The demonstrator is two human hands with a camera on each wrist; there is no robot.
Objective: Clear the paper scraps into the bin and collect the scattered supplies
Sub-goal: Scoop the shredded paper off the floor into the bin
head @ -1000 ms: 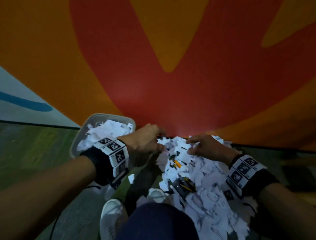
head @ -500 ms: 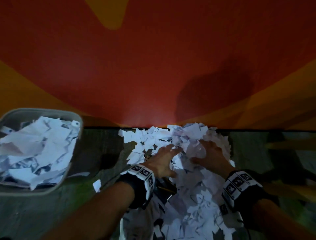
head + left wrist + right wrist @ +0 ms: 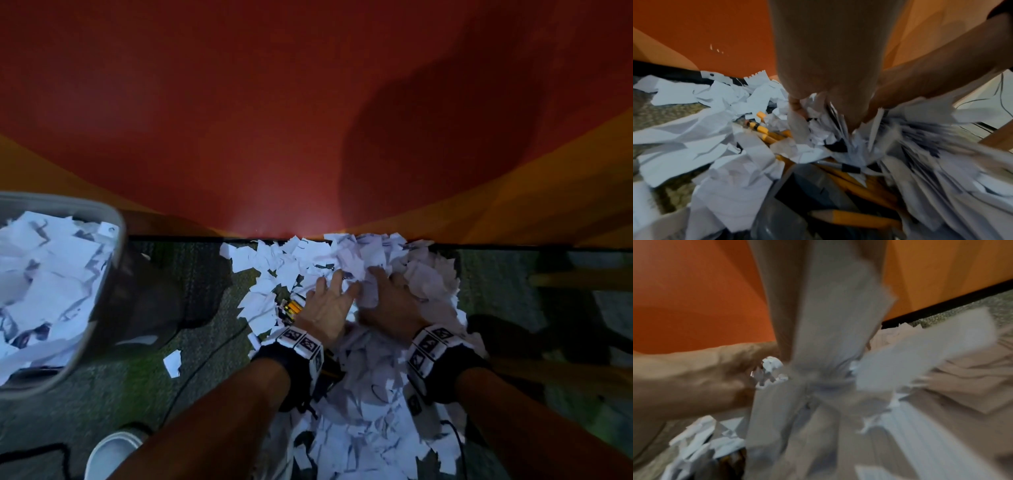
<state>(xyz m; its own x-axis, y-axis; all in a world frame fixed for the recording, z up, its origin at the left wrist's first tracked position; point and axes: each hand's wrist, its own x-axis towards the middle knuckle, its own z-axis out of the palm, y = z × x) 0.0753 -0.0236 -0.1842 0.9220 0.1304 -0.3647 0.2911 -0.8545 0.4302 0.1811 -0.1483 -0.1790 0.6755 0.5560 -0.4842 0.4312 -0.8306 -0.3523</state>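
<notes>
both hands sunk side by side into the heap of paper scraps (image 3: 349,260) against the foot of the orange wall (image 3: 239,120). left hand (image 3: 325,308) laid palm down, fingers spread and reaching forward, tips bent into the scraps; from the left wrist view, thumb and fingers pinching a crumpled wad (image 3: 818,129). right hand (image 3: 394,301) just beside it, fingers curled down over a clump, loose bits poking out between them; right wrist view too blurred and smothered in paper to show how firm that hold is. placed close together like this, probably to squeeze one big double handful between the palms rather than pick piece by piece.

under the left wrist, a dark tray (image 3: 807,186) half buried in scraps, with yellow pencils (image 3: 764,131) lying in and beside it, also seen just left of the left hand (image 3: 291,306). best kept out of the scoop, since these belong with the supplies, not the rubbish.

grey bin (image 3: 102,219) off to the left on the carpet (image 3: 205,342), well apart from the heap, already piled high with white paper. a single scrap (image 3: 172,363) lying alone between bin and heap. white shoe (image 3: 113,452) at the bottom edge. much of the heap not yet cleared, pencils not yet gathered.
</notes>
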